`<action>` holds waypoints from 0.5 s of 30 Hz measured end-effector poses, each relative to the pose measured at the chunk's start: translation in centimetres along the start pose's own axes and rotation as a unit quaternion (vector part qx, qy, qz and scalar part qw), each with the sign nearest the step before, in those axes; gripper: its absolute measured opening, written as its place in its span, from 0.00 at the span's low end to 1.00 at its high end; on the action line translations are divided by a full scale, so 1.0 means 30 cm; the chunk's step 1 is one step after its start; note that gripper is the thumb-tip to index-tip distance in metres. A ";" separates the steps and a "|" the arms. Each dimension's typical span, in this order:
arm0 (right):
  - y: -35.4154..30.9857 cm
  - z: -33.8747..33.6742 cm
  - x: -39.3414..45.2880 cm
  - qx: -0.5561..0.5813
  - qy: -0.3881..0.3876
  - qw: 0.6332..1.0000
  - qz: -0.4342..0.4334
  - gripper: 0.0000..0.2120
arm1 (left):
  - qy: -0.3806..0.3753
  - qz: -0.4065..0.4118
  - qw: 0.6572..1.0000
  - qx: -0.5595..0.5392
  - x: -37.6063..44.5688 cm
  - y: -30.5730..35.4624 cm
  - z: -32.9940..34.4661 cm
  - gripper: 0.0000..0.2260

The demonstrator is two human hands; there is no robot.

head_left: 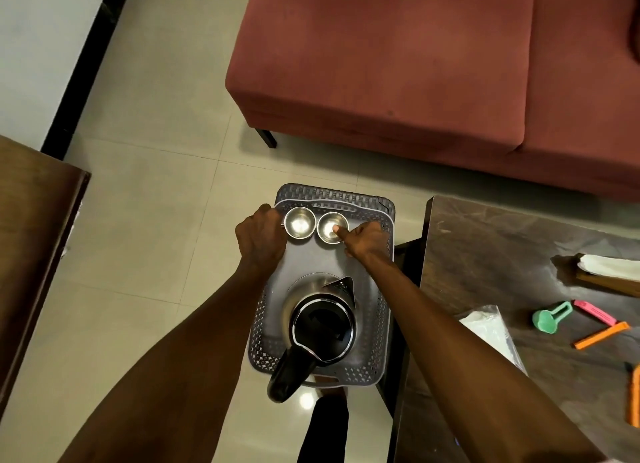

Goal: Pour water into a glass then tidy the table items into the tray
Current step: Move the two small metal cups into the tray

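Both bare arms reach forward and a little inward. The left hand point(260, 235) is curled closed, knuckles up, at the far left edge of the tray point(381, 327). The right hand point(363, 238) is near the far right edge, fingers folded, with its thumb point(341, 233) pointing left.

Two cups point(316, 227) side by side in tray point(377, 327), kettle point(320, 324) nearer.

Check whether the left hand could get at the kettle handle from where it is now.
Probably yes. The left hand is at the far left rim of the tray, beside the left steel cup. The kettle handle sticks out towards the person at the near end, with nothing over it, so pulling back should reach it.
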State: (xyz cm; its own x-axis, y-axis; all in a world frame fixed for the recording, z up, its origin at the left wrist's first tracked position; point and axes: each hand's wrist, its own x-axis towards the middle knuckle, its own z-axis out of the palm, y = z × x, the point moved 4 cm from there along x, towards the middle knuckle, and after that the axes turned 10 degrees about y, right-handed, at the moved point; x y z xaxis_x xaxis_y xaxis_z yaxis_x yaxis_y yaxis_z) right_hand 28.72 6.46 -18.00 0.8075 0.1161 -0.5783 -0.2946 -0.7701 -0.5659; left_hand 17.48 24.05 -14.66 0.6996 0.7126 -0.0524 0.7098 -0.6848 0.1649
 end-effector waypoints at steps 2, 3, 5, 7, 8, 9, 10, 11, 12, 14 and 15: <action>-0.006 -0.025 -0.007 -0.014 0.000 1.000 -0.018 0.27 | 0.003 0.007 1.000 -0.019 -0.010 0.006 -0.013 0.07; -0.008 -0.039 -0.010 -0.016 0.003 1.000 -0.018 0.26 | -0.002 0.006 1.000 -0.024 -0.015 0.008 -0.021 0.07; -0.004 -0.075 -0.020 -0.010 0.013 1.000 -0.009 0.24 | -0.010 -0.004 0.999 -0.031 -0.027 0.023 -0.048 0.09; 0.005 -0.124 -0.039 0.007 0.025 1.000 0.000 0.21 | -0.011 -0.018 0.999 -0.037 -0.040 0.054 -0.086 0.11; 0.011 -0.144 -0.046 0.021 0.030 0.999 0.004 0.19 | -0.011 -0.026 0.999 -0.036 -0.044 0.071 -0.106 0.11; 0.019 -0.178 -0.060 0.036 0.033 0.999 0.012 0.18 | -0.014 -0.034 0.999 -0.035 -0.052 0.097 -0.130 0.12; 0.032 -0.210 -0.071 0.048 0.034 0.998 0.020 0.17 | -0.016 -0.042 0.998 -0.034 -0.061 0.125 -0.154 0.12; 0.046 -0.250 -0.087 0.054 0.033 0.997 0.031 0.17 | -0.016 -0.050 0.998 -0.039 -0.074 0.158 -0.182 0.13; 0.064 -0.288 -0.097 0.059 0.033 0.997 0.040 0.17 | -0.014 -0.059 0.997 -0.048 -0.087 0.192 -0.209 0.14; 0.103 -0.369 -0.119 0.081 0.039 0.995 0.049 0.12 | -0.007 -0.071 0.994 -0.088 -0.117 0.268 -0.254 0.14; 0.124 -0.416 -0.135 0.096 0.045 0.993 0.050 0.09 | -0.005 -0.073 0.990 -0.119 -0.138 0.315 -0.274 0.13</action>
State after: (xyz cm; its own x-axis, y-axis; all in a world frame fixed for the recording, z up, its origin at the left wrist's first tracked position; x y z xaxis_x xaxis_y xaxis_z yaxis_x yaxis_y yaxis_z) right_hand 30.74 -4.70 -10.44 0.8098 -0.0184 -0.5864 -0.4600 -0.6402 -0.6152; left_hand 20.63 15.88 -4.80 0.5927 0.7989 -0.1022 0.7646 -0.5182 0.3832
